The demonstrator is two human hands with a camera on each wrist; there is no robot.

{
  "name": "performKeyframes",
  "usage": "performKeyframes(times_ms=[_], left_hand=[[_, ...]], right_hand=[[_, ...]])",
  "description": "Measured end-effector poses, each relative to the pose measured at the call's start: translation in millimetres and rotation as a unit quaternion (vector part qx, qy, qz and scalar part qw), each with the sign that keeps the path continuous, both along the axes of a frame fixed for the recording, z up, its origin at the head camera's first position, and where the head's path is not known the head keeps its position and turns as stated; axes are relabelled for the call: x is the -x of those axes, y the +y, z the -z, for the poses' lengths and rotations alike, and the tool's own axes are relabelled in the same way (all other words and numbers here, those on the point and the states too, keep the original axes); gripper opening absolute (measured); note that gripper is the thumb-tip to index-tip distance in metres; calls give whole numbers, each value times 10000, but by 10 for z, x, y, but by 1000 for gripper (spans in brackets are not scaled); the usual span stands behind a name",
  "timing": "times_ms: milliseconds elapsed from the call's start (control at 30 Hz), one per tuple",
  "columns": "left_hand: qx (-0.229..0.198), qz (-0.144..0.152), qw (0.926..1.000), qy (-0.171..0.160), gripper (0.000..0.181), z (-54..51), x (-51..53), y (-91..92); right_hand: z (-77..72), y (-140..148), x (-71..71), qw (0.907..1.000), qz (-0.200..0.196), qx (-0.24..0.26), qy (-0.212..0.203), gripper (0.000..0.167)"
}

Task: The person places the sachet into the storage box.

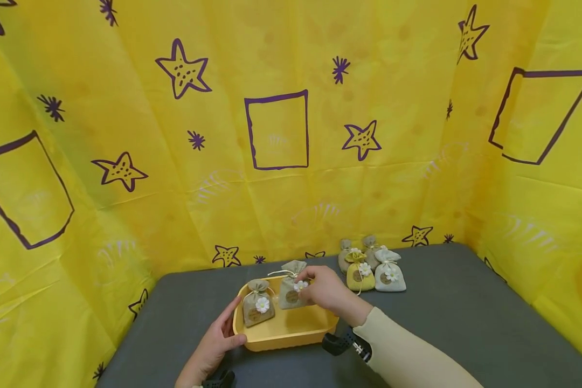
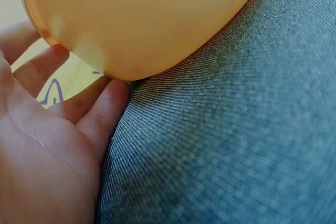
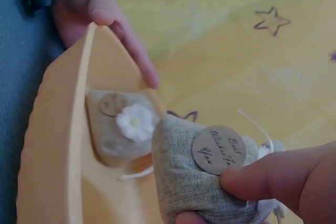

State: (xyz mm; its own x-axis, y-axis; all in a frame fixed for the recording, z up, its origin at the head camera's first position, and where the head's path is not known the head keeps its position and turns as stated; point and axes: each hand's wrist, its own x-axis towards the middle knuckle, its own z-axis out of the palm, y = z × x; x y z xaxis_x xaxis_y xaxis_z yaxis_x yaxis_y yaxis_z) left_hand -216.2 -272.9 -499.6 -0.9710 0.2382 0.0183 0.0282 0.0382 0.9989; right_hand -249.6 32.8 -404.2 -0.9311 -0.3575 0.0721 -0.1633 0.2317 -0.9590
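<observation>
R hand [image 1: 327, 289] pinches a grey pouch [image 1: 288, 293] over the tray [image 1: 291, 341], just right of the brown pouch [image 1: 258, 314] in it, L hand [image 1: 214, 338] gripping tray's left end; prob. mid-placing, so next: lower & let go.

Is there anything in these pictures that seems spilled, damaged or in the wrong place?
Nothing stands out. The tray looks intact, with one bag inside its left end; the right hand grips another bag over it, and no spill or tear shows.
</observation>
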Motion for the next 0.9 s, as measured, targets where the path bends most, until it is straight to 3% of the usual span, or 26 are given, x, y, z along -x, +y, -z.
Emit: performKeyframes(times_ms=[233,433,633,900], left_hand=[[14,16,10000,82,85,5,12,6],[-30,42,9999,112,86,15,5,-5],[-25,53,9999,132,88,17,9,-12],[-16,29,9999,105,88,23,0,-32]], right_hand=[[146,-226,171,9988,413,-69,-264,27],[192,-323,254,9975,452,-322,-429,29],[250,-357,272,9937,317,-233,-1052,42],[302,-375,265,9909,542,-444,-1151,38]])
